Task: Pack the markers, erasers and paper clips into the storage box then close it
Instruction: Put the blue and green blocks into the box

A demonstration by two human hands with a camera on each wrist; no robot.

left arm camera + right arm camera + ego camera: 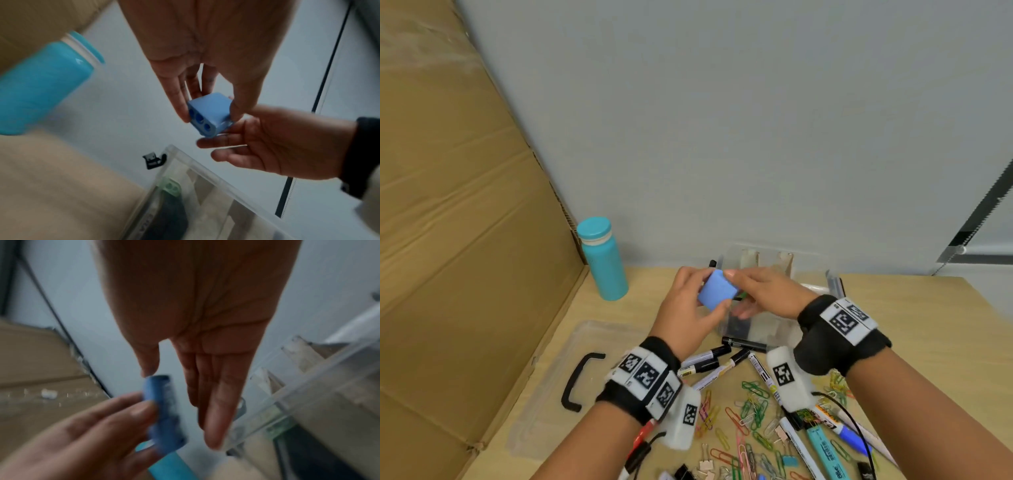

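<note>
Above the half-hidden storage box, left hand pinches blue eraser; right hand spread.

1. A matt, smooth, rubbery-looking finish is shown by the blue eraser.
2. The storage box and its lid are formed of clear, glossy plastic.
3. A pale wood-grain, matt surface is seen on the table.
4. The teal bottle is coated in a smooth satin finish.
5. Brown corrugated cardboard, matt and creased, is seen at the left.
6. The paper clips appear to be coated in coloured glossy plastic.
7. The wristbands are made of black and white cloth.
</note>
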